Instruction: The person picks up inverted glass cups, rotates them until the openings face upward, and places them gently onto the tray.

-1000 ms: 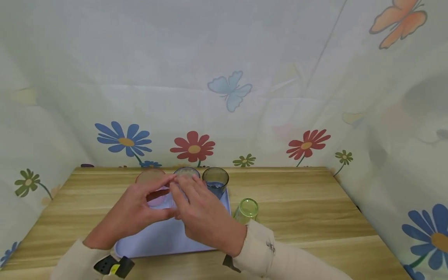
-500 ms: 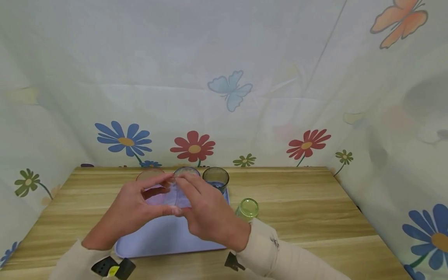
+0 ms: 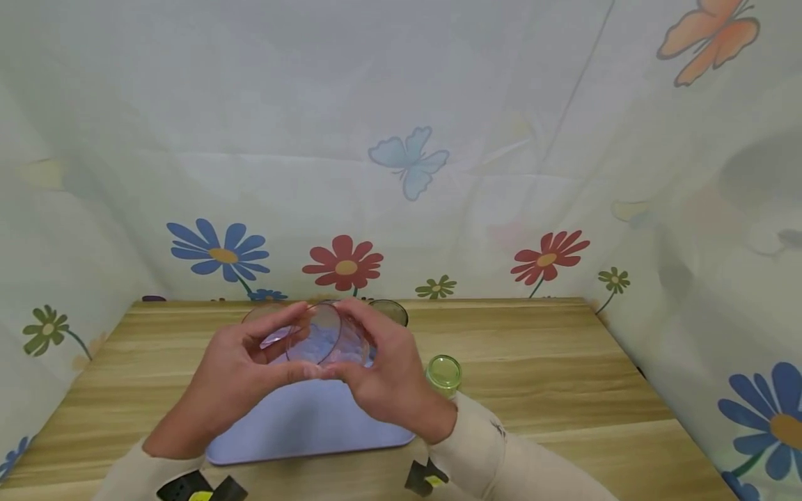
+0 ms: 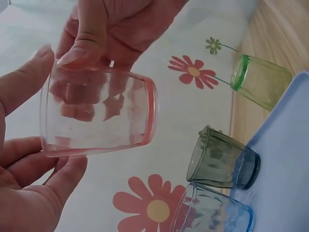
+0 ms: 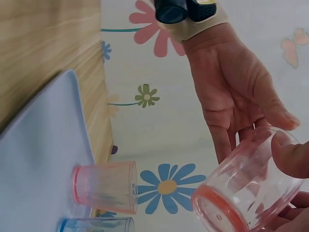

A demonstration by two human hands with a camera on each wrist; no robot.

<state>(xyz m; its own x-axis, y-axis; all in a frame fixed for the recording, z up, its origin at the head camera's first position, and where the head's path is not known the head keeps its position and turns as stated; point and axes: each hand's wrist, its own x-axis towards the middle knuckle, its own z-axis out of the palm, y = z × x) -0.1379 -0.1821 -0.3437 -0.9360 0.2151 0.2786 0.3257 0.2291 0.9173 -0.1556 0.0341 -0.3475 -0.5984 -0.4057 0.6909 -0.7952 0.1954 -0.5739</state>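
Note:
Between my two hands is a clear cup with a reddish-pink base (image 4: 104, 108), lying on its side in the air above the tray. My left hand (image 3: 232, 365) grips it at the rim, thumb on one side and fingers on the other. My right hand (image 3: 391, 365) curls round its other side, with the thumb tip close to the left thumb in the head view. In the right wrist view the right fingers pass partly behind the see-through wall. Below the hands lies a pale lavender tray (image 3: 307, 424).
On the tray's far part stand a pink cup (image 5: 106, 186), a blue cup (image 4: 212, 212) and a dark grey cup (image 4: 222, 162). A green cup (image 3: 444, 374) stands upside down on the wooden table (image 3: 532, 390), right of the tray. A flower-printed cloth (image 3: 470, 229) hangs behind.
My right hand has shifted a little right and turned, its fingers no longer covering the cup. The cup's rim has swung into view in the head view. The left hand stays nearly in place.

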